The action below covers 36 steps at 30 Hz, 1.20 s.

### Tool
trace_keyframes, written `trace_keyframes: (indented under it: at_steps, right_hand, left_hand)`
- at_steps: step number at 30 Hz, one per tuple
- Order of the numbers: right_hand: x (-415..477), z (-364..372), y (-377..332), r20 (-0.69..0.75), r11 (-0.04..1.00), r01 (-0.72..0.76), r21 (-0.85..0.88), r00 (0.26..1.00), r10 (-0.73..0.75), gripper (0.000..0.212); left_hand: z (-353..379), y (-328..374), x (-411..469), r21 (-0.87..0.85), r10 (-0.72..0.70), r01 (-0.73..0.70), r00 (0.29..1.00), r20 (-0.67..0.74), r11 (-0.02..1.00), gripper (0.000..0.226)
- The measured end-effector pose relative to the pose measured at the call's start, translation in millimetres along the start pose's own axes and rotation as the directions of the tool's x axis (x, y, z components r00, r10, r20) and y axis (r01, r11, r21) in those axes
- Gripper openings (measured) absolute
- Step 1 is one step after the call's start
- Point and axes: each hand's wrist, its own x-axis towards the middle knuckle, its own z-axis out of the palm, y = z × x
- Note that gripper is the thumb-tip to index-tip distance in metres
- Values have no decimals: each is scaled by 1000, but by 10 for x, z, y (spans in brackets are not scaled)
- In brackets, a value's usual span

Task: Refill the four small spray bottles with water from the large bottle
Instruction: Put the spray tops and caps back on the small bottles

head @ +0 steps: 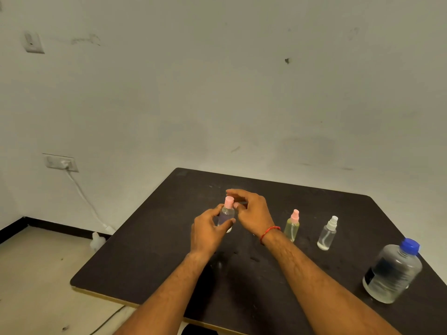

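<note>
We see left hand (208,232) gripping purple bottle (226,217), upright at middle of table (145,238). Right hand (252,213) at its pink cap (229,202), fingers curled; whether grasping, we cannot tell. Rightward stand green bottle (292,227), clear bottle (327,235), large bottle (393,272), all capped.

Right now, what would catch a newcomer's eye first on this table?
Both hands meet at the middle of the dark table: the left hand holds a small spray bottle, the right hand curls over its pink cap. At the right edge stands the large bottle with a blue cap, with a greenish bottle and a clear bottle between it and the hands.
</note>
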Motion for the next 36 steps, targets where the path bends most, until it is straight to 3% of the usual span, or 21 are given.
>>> trace_keyframes:
  at_steps: [3,7,13,19,23,28,36]
  right_hand:
    - [-2,17,-10,-87,1000,-14,-3,996,14,29]
    - [-27,18,-11,-140,999,-32,-26,990,28,24]
    - [-54,59,12,-7,998,-26,65,1000,26,53]
    - [-53,96,19,-101,999,-24,30,995,27,31]
    - [-61,86,17,-108,998,-56,37,992,60,37]
    - [-78,103,30,3,987,-57,149,998,57,56]
    - [-93,139,44,-142,994,-64,89,987,76,35]
  left_hand:
    - [-1,6,-3,18,-3,3,1000,4,1000,56]
    - [-11,3,-18,22,3,-3,1000,8,1000,55]
    - [8,-16,-5,12,17,-17,1000,5,1000,56]
    - [-8,11,-27,13,12,-12,1000,4,1000,55]
    - [-23,25,-28,19,9,-9,1000,4,1000,56]
    - [-6,31,-33,-1,20,-20,1000,8,1000,57]
    - [-11,15,-47,9,32,-32,999,-6,999,50]
